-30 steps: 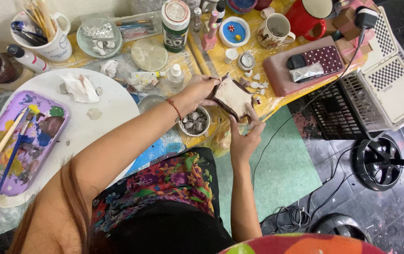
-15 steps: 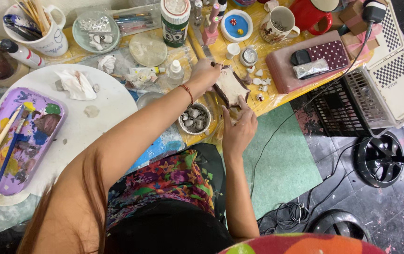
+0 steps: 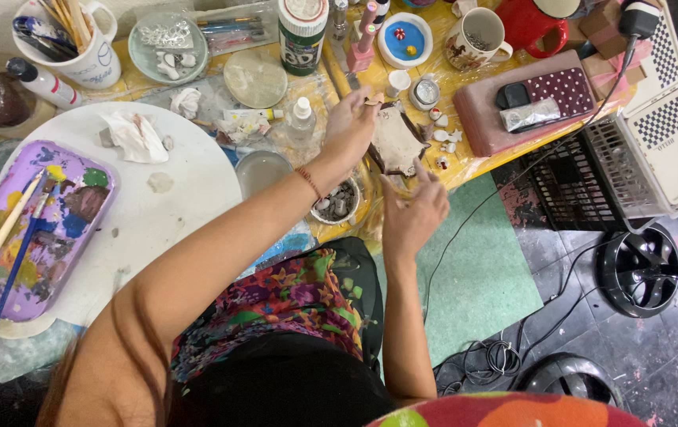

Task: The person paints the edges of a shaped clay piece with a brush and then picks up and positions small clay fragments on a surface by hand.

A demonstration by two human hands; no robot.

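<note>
Above the small bowl of grey pebbles (image 3: 337, 202) at the yellow bench (image 3: 465, 170) edge, left hand (image 3: 352, 126) pinches the flat brown-and-white clay piece (image 3: 394, 142), unpainted so far, right hand (image 3: 412, 213) spread open just below it.

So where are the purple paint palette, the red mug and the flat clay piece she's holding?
purple paint palette (image 3: 39, 229), head view, its paint-smeared middle.
red mug (image 3: 530, 25), head view, its red side.
flat clay piece (image 3: 397, 142), head view, its pale face.

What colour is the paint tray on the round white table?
Purple paint tray, smeared with many paint colours; head view.
</note>
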